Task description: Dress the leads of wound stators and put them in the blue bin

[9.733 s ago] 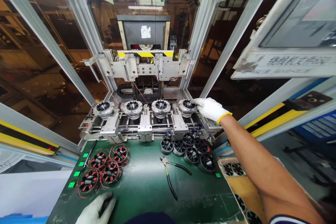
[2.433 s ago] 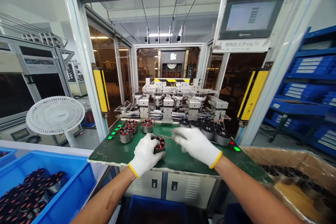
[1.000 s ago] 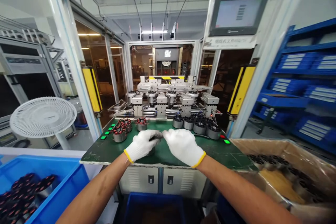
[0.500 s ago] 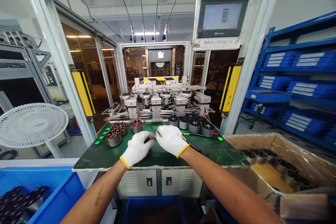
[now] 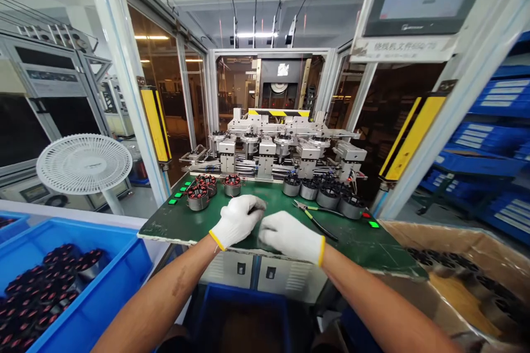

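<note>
White knitted gloves with yellow cuffs cover both my hands above the front of the green worktop. My left hand is curled, its greyish fingertips pointing right; whatever it grips is hidden. Close beside it and slightly nearer me, my right hand has its fingers bent inward, and I cannot make out anything in them. Cutting pliers with green and black handles lie beyond my right hand. Stators wound with red copper wire, including a front one and another, stand at left. Several unwound black-and-grey stators stand at right.
A winding machine spans the back of the worktop. Blue bins with wound stators sit at left, near a white fan. At right is a lined carton of stators. Yellow light-curtain posts flank the opening.
My view has shifted, tilting down and left. My right hand has dropped toward me, from beside the left fingertips to the table's front edge. The pliers' jaws have come into sight.
</note>
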{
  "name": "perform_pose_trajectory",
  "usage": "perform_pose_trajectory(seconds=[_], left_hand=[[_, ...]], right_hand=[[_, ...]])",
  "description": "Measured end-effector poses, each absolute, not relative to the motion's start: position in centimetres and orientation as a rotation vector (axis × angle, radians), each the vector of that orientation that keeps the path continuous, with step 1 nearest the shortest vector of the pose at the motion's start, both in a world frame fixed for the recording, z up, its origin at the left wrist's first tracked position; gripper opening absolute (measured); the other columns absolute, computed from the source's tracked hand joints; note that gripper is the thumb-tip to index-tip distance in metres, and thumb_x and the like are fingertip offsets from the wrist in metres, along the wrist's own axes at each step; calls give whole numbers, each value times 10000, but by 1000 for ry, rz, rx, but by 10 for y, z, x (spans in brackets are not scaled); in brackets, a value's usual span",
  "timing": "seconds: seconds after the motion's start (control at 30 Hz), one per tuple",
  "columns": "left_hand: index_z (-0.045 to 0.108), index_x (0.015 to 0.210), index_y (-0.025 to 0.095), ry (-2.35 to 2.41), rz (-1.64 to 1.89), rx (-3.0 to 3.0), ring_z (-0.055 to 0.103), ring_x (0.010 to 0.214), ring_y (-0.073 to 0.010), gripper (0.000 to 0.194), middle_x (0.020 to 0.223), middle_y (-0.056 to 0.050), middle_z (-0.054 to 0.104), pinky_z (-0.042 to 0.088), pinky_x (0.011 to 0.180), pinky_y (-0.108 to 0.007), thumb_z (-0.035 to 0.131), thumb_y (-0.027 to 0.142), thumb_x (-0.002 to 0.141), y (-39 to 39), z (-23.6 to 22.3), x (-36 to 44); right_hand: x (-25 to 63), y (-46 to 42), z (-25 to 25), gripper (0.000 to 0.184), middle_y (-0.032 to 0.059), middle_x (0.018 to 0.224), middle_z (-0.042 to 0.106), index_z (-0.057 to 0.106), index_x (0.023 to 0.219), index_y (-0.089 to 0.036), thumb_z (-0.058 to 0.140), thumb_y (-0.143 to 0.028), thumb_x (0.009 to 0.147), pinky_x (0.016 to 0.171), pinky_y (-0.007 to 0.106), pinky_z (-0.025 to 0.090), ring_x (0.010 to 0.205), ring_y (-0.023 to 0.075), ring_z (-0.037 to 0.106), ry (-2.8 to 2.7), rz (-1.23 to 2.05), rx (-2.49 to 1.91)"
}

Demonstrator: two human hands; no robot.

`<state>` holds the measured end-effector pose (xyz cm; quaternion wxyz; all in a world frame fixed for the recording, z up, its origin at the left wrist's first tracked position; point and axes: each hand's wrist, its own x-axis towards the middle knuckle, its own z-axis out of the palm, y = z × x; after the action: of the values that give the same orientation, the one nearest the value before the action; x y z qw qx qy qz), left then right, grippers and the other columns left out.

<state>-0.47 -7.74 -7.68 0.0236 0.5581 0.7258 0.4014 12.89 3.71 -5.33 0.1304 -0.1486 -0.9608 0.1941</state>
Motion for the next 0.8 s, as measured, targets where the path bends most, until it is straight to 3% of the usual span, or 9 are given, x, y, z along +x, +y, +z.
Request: perform_pose_trajectory(seconds=[0.1, 0.17, 0.23, 0.33, 0.4, 0.47, 0.57, 0.7, 0.8], left_hand=[[688, 938, 240, 2299, 1215, 1734, 639, 958, -182, 198, 1016, 8, 719, 486, 816, -277, 548, 234, 799, -75, -77, -3], [686, 955, 248, 2347, 1179, 1735, 636, 971, -190, 202, 1033, 7, 713, 485, 824, -290, 548, 249, 808, -76, -76, -1], [683, 972, 256, 2401, 1135, 1771, 629, 973, -192, 206, 1037, 3, 704, 483, 832, -297, 545, 263, 819, -80, -73, -1], [683, 972, 263, 2554, 1021, 1904, 591, 1033, -226, 211, 1062, -28, 678, 462, 894, -336, 614, 348, 792, -94, -64, -7], [694, 943, 261, 2614, 839, 2033, 547, 1102, -275, 298, 1089, -58, 656, 428, 957, -386, 706, 437, 703, -103, -59, -14], [699, 967, 257, 2590, 619, 2118, 517, 1143, -322, 452, 1147, -89, 627, 409, 985, -426, 780, 494, 591, -109, -58, -21], [673, 1085, 268, 2565, 469, 2098, 519, 1141, -343, 613, 1251, -110, 568, 427, 969, -437, 807, 506, 536, -111, -64, -29], [660, 1120, 303, 2634, 562, 2006, 529, 1141, -296, 445, 1265, -81, 558, 425, 974, -388, 697, 472, 709, -110, -79, -30], [656, 1127, 313, 2697, 569, 1991, 549, 1088, -282, 435, 1223, -75, 575, 439, 938, -372, 680, 485, 728, -107, -88, -24]], right_hand=[[137, 53, -57, 292, -20, 494, 517, 650, 749, -149, 446, -344, 825, 419, 222, 349, 407, 110, 443, -2448, 1082, -503], [141, 63, -57, 321, -31, 470, 471, 638, 776, -132, 409, -347, 840, 369, 228, 311, 355, 103, 380, -2276, 1156, -669], [145, 68, -54, 309, -13, 531, 534, 645, 808, -139, 432, -359, 847, 389, 235, 349, 386, 111, 435, -2206, 1103, -741], [155, 58, -47, 318, 44, 821, 686, 671, 963, -177, 446, -394, 901, 618, 261, 474, 662, 159, 618, -2107, 610, -711], [157, 45, -43, 334, 62, 1049, 685, 638, 1114, -198, 413, -378, 945, 785, 275, 463, 888, 186, 633, -2133, 243, -590], [154, 31, -43, 351, 76, 1161, 646, 568, 1237, -213, 373, -331, 971, 802, 290, 442, 936, 201, 624, -2338, -49, -443], [143, 17, -52, 345, 124, 1008, 658, 591, 1170, -191, 316, -220, 964, 694, 319, 409, 821, 233, 622, -2636, -457, -406], [138, 32, -65, 301, 144, 809, 626, 633, 882, -150, 334, -140, 912, 666, 339, 374, 815, 278, 609, -2789, -687, -374], [140, 63, -67, 284, 120, 798, 642, 651, 902, -171, 368, -178, 914, 653, 339, 387, 784, 277, 624, -2850, -664, -457]])
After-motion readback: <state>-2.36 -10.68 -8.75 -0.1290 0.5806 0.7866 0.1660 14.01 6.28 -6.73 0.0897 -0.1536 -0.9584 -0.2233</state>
